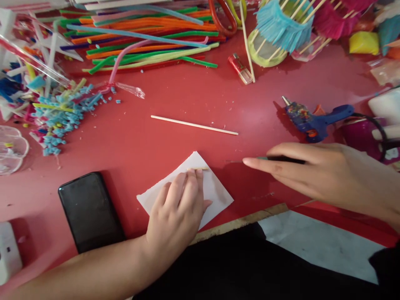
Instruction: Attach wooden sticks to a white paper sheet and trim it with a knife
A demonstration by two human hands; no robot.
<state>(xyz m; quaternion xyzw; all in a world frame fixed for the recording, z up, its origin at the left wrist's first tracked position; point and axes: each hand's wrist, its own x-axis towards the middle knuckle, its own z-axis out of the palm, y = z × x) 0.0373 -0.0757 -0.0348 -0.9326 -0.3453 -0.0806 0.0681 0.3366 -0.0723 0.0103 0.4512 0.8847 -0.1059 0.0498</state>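
Left hand: part-open, bent fingers press 1 short stick against paper, apparently for steadiness. Right hand: closed fingers grip 1 slim tool, likely for control.

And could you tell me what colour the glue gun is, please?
The glue gun is mostly blue, seen in the head view.

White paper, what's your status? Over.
Left hand on white paper, fingertips at a thin stick. Right hand holding dark-handled tool, off the paper. Loose wooden stick lying beyond, not on the paper.
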